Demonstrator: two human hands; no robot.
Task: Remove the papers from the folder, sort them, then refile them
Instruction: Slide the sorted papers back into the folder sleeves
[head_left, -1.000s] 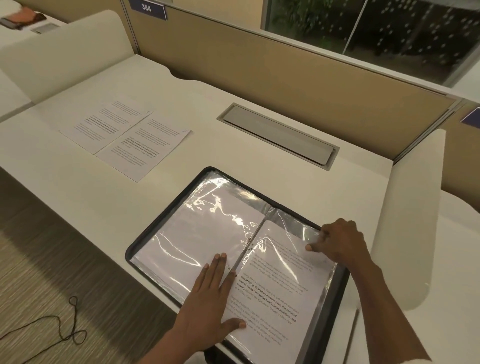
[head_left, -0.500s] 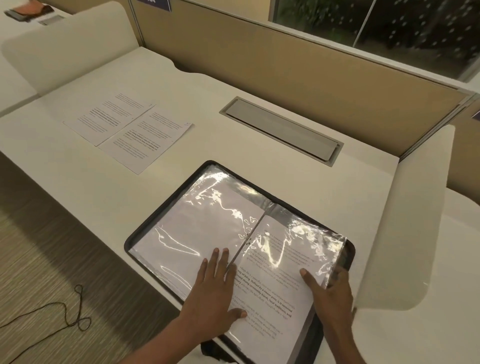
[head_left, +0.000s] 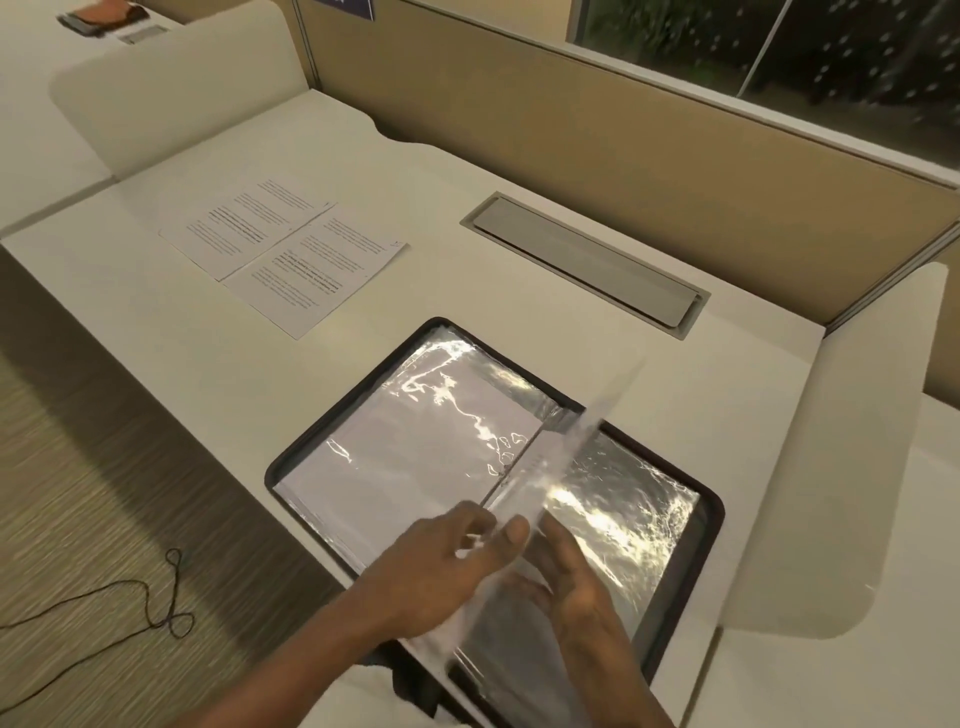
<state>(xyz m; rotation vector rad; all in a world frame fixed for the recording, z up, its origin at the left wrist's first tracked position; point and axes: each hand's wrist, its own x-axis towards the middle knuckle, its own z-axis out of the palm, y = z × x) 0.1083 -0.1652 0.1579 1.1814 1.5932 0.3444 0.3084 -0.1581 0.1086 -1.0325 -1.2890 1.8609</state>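
Thin black cord (head_left: 156, 597) looped on the striped floor (head_left: 78, 467) at 9 o'clock. I see two white printed paper sheets (head_left: 283, 249) lying side by side on the cream desk (head_left: 182, 374) at 11 o'clock, well apart from the folder. Black-edged open folder of shiny clear plastic sleeves (head_left: 415, 447) sits at 6 o'clock, near the desk's front edge. My left hand (head_left: 441, 571) and right hand (head_left: 571, 582) close together over the spine, both touching one raised clear sleeve page (head_left: 561, 457), which stands on edge, blurred. Exact grip I can't tell. Grey metal cable flap (head_left: 582, 260) at 1 o'clock.
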